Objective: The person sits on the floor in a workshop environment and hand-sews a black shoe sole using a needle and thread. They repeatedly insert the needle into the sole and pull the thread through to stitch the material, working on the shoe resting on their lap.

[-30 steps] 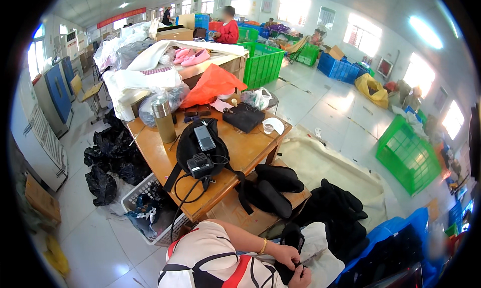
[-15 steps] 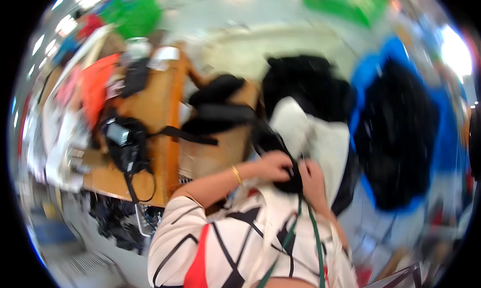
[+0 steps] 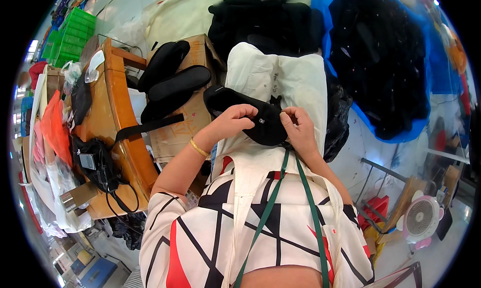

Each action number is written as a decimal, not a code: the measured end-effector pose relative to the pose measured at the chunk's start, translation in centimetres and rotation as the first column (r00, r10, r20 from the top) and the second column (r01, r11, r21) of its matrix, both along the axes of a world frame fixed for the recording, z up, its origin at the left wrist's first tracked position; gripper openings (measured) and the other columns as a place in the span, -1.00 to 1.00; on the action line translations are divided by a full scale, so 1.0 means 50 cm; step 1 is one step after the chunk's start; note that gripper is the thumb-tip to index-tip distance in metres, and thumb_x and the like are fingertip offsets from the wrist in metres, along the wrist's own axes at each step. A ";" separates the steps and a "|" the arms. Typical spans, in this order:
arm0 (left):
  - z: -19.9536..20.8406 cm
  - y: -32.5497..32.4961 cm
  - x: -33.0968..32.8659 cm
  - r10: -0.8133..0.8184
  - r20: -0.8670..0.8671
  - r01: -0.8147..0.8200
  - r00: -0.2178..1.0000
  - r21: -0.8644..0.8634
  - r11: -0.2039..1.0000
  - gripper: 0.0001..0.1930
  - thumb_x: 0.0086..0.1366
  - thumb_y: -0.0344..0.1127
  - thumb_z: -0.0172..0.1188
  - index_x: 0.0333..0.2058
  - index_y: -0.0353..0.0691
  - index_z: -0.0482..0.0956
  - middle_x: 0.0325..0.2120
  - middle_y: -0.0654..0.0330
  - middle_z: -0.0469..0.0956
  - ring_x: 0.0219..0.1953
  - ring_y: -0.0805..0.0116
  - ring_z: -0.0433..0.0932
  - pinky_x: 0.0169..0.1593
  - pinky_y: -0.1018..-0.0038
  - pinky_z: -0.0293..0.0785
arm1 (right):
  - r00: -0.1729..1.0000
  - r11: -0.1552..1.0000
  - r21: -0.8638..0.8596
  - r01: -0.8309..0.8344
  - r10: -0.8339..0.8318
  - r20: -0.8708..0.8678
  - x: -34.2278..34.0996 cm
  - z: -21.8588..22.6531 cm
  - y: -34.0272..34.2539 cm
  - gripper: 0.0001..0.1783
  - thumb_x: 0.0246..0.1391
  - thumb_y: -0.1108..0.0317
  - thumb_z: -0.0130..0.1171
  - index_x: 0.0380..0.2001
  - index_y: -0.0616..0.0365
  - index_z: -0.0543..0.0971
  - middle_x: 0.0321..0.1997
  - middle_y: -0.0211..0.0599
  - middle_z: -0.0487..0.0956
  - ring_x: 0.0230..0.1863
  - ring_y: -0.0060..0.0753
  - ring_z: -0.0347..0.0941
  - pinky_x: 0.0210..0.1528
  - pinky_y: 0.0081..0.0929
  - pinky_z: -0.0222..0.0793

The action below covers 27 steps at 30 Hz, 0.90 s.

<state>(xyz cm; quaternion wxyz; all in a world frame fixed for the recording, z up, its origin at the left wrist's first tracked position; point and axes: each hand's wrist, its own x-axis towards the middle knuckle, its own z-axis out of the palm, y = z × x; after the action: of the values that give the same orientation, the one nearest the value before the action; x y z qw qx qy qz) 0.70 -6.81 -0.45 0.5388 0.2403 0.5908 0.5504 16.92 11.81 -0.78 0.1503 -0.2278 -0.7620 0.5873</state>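
Observation:
A black slipper (image 3: 268, 130) with a small shiny ornament on its upper lies across my lap, its opening toward the left. My left hand (image 3: 235, 120) is over the slipper beside the ornament, thumb and forefinger curved with a gap between their tips. At the slipper's right edge, my right hand (image 3: 299, 129) has its thumb and bent fingers closed against it; the exact contact is partly hidden. Just behind the slipper is a small black piece (image 3: 275, 101) whose kind I cannot make out. A pale cloth (image 3: 300, 80) spreads beneath and beyond.
Several black slippers (image 3: 180, 84) lie on a cardboard box (image 3: 173, 142) to the left. Beside it stands a wooden table (image 3: 130, 150) holding a black bag (image 3: 95, 160). A black pile (image 3: 265, 22) lies ahead; a blue sack (image 3: 325, 42) of black items sits right, near a fan (image 3: 421, 217).
The view has swung and grown sharper. My hands have moved slightly apart, and my left thumb and forefinger have spread at the slipper.

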 end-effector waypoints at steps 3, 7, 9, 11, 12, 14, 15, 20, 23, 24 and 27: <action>0.020 0.010 0.015 0.034 -0.093 -0.035 0.995 -0.009 0.999 -0.72 0.13 -0.32 0.37 -0.25 -0.33 0.53 -0.39 0.42 0.44 -0.34 0.63 0.32 -0.23 0.62 0.35 | 1.000 1.000 -0.017 0.001 0.000 0.013 -0.001 -0.011 0.001 -0.76 0.22 0.29 0.25 -0.23 0.27 0.57 -0.29 -0.27 0.50 -0.34 -0.50 0.45 -0.24 -0.54 0.41; 0.025 0.026 0.028 0.002 -0.421 -0.009 0.907 -0.014 1.000 -0.52 0.03 -0.08 0.52 -0.32 -0.35 0.50 -0.47 0.28 0.41 -0.39 0.48 0.35 -0.26 0.51 0.39 | 0.999 0.999 -0.001 0.039 -0.039 0.001 -0.001 -0.006 0.005 -0.77 0.21 0.30 0.25 -0.23 0.27 0.58 -0.30 -0.26 0.51 -0.36 -0.48 0.45 -0.25 -0.53 0.41; 0.041 0.044 0.032 -0.066 -0.569 0.013 0.820 -0.097 0.995 -0.45 -0.02 -0.02 0.52 -0.36 -0.36 0.45 -0.51 0.10 0.35 -0.40 0.28 0.36 -0.28 0.40 0.38 | 0.998 0.998 0.036 0.058 -0.058 -0.012 0.004 0.002 0.006 -0.78 0.21 0.31 0.25 -0.24 0.26 0.58 -0.32 -0.26 0.52 -0.37 -0.47 0.45 -0.27 -0.52 0.41; 0.026 0.053 0.040 -0.017 -0.648 -0.052 0.762 -0.087 0.995 -0.52 0.02 -0.08 0.48 -0.44 -0.35 0.42 -0.55 0.10 0.33 -0.47 0.26 0.31 -0.36 0.36 0.34 | 0.997 0.990 0.118 0.077 -0.076 -0.015 0.010 0.003 0.023 -0.80 0.21 0.31 0.25 -0.25 0.26 0.58 -0.35 -0.25 0.53 -0.39 -0.47 0.44 -0.29 -0.50 0.41; 0.024 0.049 0.040 -0.004 -0.622 -0.073 0.783 -0.099 0.992 -0.56 0.04 -0.12 0.46 -0.47 -0.34 0.41 -0.57 0.12 0.32 -0.49 0.28 0.29 -0.38 0.36 0.32 | 0.993 0.994 0.040 0.105 -0.103 -0.059 0.004 0.002 0.026 -0.79 0.23 0.29 0.23 -0.28 0.26 0.59 -0.42 -0.36 0.52 -0.41 -0.54 0.43 -0.35 -0.55 0.37; 0.023 0.049 0.044 0.027 -0.595 -0.111 0.803 -0.106 0.988 -0.62 0.06 -0.22 0.42 -0.52 -0.31 0.36 -0.61 0.23 0.25 -0.52 0.40 0.23 -0.43 0.42 0.27 | 0.995 0.876 -0.474 0.095 -0.098 0.017 0.002 -0.001 0.054 -0.74 0.28 0.22 0.18 -0.32 0.23 0.59 -0.47 -0.46 0.50 -0.46 -0.63 0.38 -0.42 -0.62 0.29; 0.021 0.053 0.045 0.024 -0.559 -0.102 0.829 -0.109 0.989 -0.63 0.06 -0.26 0.42 -0.53 -0.29 0.34 -0.61 0.28 0.22 -0.51 0.47 0.21 -0.44 0.45 0.24 | 0.996 0.787 -0.611 0.085 -0.082 0.033 0.007 0.010 0.083 -0.71 0.31 0.17 0.14 -0.36 0.18 0.58 -0.51 -0.53 0.46 -0.52 -0.70 0.32 -0.46 -0.67 0.23; 0.014 0.069 0.048 0.041 -0.436 -0.112 0.899 -0.138 0.984 -0.69 0.10 -0.40 0.38 -0.55 -0.20 0.33 -0.59 0.49 0.20 -0.48 0.67 0.17 -0.45 0.60 0.16 | 0.940 0.265 -0.955 0.130 -0.340 0.033 0.103 0.016 0.255 -0.86 0.26 0.35 0.12 -0.42 -0.04 0.45 -0.48 -0.58 0.36 -0.60 -0.80 0.15 -0.65 -0.83 -0.01; 0.004 0.067 0.052 0.088 -0.444 -0.151 0.892 -0.109 0.982 -0.64 0.05 -0.35 0.38 -0.57 -0.28 0.28 -0.63 0.38 0.15 -0.51 0.57 0.16 -0.48 0.51 0.16 | 0.780 -0.115 -0.990 -0.076 -0.626 0.013 0.225 0.030 0.383 -0.80 0.27 0.34 0.16 -0.45 0.01 0.42 -0.54 -0.58 0.33 -0.64 -0.77 0.16 -0.67 -0.84 0.10; -0.020 0.061 0.050 0.100 -0.466 -0.157 0.879 -0.085 0.984 -0.63 0.06 -0.32 0.38 -0.58 -0.29 0.28 -0.64 0.34 0.15 -0.53 0.53 0.16 -0.48 0.46 0.17 | 0.656 0.105 -0.994 0.012 -0.751 -0.071 0.273 0.048 0.420 -0.77 0.26 0.38 0.16 -0.48 0.07 0.40 -0.59 -0.53 0.32 -0.64 -0.72 0.20 -0.66 -0.81 0.21; 0.002 0.082 0.049 0.026 -0.573 -0.084 0.819 -0.076 0.994 -0.60 0.06 -0.26 0.39 -0.57 -0.30 0.28 -0.65 0.26 0.14 -0.55 0.47 0.16 -0.49 0.41 0.18 | 0.177 0.211 -0.881 0.424 -0.973 -0.148 0.545 0.038 0.607 -0.79 0.18 0.49 0.12 -0.54 0.13 0.40 -0.62 -0.39 0.38 -0.60 -0.54 0.34 -0.43 -0.64 0.46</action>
<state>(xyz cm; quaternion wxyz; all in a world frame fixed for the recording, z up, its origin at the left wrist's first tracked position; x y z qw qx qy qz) 3.14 -2.70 -0.36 0.3323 0.3502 0.7578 0.4390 44.19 42.15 1.12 0.6140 -0.3767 -0.1308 0.6812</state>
